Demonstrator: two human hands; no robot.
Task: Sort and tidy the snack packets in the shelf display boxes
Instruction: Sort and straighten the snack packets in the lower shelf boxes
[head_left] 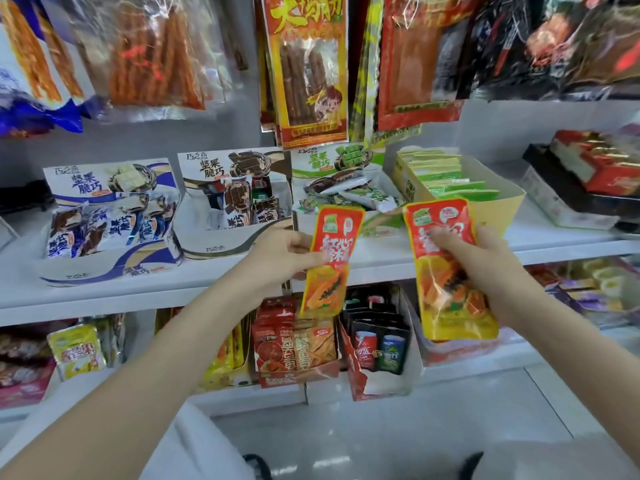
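Before the lower shelf (467, 370): left hand (284, 252) and right hand (491, 261) each pinch one papaya packet (330, 259), the second packet (446, 271) held apart; best stacked face-aligned, then slotted upright into their matching box.

1. Two hands: the left hand (282, 252) and the right hand (485, 261).
2. Two red-and-yellow papaya packets, one in each hand: the left packet (330, 261) and the right packet (446, 271).
3. Two white shelves: the upper shelf (398, 258) and the lower shelf (467, 370).
4. Four open display boxes in a row on the upper shelf: blue box (104, 268), brown box (211, 245), green box (377, 230), yellow box (498, 209).
5. About three boxes on the lower shelf, maybe more; it is blurry there.
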